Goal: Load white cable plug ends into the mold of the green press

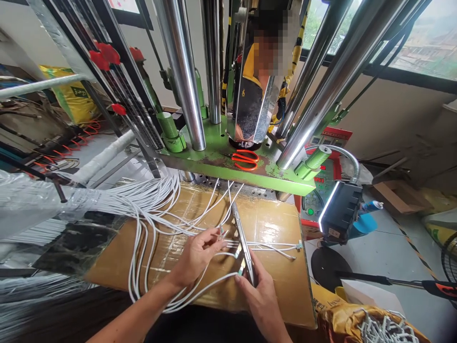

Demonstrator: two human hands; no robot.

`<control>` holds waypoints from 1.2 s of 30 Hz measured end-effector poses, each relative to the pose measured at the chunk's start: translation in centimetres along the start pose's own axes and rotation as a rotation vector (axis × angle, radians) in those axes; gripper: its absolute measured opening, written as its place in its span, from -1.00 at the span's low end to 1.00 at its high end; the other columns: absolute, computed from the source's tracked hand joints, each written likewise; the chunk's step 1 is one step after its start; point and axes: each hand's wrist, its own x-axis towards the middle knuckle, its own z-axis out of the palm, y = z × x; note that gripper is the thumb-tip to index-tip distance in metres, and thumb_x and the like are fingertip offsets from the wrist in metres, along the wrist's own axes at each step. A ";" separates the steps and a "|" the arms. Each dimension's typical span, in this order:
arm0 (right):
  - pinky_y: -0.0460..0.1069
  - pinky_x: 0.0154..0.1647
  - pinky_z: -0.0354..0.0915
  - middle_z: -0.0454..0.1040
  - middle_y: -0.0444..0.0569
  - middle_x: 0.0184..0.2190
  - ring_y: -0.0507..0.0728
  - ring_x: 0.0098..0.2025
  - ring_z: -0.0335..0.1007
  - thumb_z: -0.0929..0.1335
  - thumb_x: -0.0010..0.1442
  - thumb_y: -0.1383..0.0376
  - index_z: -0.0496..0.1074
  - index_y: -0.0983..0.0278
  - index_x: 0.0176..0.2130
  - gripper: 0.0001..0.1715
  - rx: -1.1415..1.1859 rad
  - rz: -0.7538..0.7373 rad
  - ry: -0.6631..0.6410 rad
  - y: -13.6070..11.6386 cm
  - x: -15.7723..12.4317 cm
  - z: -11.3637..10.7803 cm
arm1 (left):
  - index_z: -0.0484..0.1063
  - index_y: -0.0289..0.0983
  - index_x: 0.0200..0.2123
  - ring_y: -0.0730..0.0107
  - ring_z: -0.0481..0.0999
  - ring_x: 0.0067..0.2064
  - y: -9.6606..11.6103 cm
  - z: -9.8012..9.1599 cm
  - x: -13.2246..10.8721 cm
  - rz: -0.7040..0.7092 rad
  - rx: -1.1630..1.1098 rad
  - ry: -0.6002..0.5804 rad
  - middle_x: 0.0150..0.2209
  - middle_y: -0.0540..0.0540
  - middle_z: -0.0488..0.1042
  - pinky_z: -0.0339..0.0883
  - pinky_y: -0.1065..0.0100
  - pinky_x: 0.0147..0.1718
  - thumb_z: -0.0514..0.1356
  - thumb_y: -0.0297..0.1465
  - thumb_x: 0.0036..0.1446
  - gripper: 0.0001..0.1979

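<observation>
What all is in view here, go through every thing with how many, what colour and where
thin white cables: many, white, fanned from the left across the board
taped brown cardboard board: one, brown, under the hands
long metal fixture bar: one, silver, standing on edge mid-board
orange-handled scissors: one, orange, on the green plate
worn green steel press plate: one, green, above the board
polished steel columns: several, silver, rising from the plate
black lamp head on a flexible neck: one, black, right of the board
left hand: one, pinching cable ends beside the bar
right hand: one, gripping the bar's near end
</observation>
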 end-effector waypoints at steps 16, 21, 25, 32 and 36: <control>-0.09 -0.23 0.34 0.51 0.02 -0.15 0.11 -0.29 0.38 0.40 0.07 0.12 0.19 0.40 0.24 -0.16 -0.039 0.035 0.031 0.3 0.1 0.1 | 0.52 -0.26 -0.16 0.35 0.58 -0.21 -3.0 -0.3 3.0 0.674 0.396 -0.160 -0.22 -0.07 0.61 0.43 0.35 -0.17 0.11 -0.54 0.21 -0.78; -0.10 -0.22 0.34 0.52 -0.01 -0.26 0.14 -0.24 0.40 0.39 0.09 0.10 0.17 0.43 0.25 -0.14 -0.090 0.020 0.018 0.4 0.0 0.0 | 0.50 -0.28 -0.12 0.34 0.57 -0.19 -3.5 -0.2 3.3 0.707 0.399 -0.169 -0.20 -0.09 0.60 0.42 0.33 -0.16 0.09 -0.55 0.23 -0.76; -0.10 -0.19 0.36 0.54 -0.06 -0.35 0.16 -0.21 0.43 0.42 0.07 0.12 0.27 0.35 0.21 -0.22 -0.098 -0.021 0.051 0.3 0.1 0.1 | 0.53 -0.28 -0.16 0.36 0.57 -0.21 -3.1 -0.1 3.8 0.656 0.345 -0.163 -0.24 -0.09 0.61 0.42 0.36 -0.17 0.11 -0.50 0.24 -0.80; -0.02 0.03 0.31 0.48 0.05 0.01 0.23 0.04 0.36 0.44 0.02 0.17 0.30 0.34 0.18 -0.23 0.016 -0.001 0.016 0.1 0.2 -1.5 | 0.50 -0.27 -0.27 0.41 0.53 -0.29 0.1 -0.4 3.1 0.420 0.277 -0.046 -0.33 -0.04 0.56 0.40 0.43 -0.28 0.15 -0.39 0.23 -0.87; -0.02 -0.10 0.37 0.52 0.03 -0.06 0.23 -0.07 0.41 0.47 -0.03 0.19 0.35 0.33 0.15 -0.24 0.019 0.018 0.032 0.5 0.0 -3.3 | 0.46 -0.26 -0.16 0.44 0.55 -0.37 0.2 -0.4 3.0 0.311 0.292 -0.048 -0.33 -0.01 0.57 0.41 0.47 -0.37 0.11 -0.36 0.26 -0.83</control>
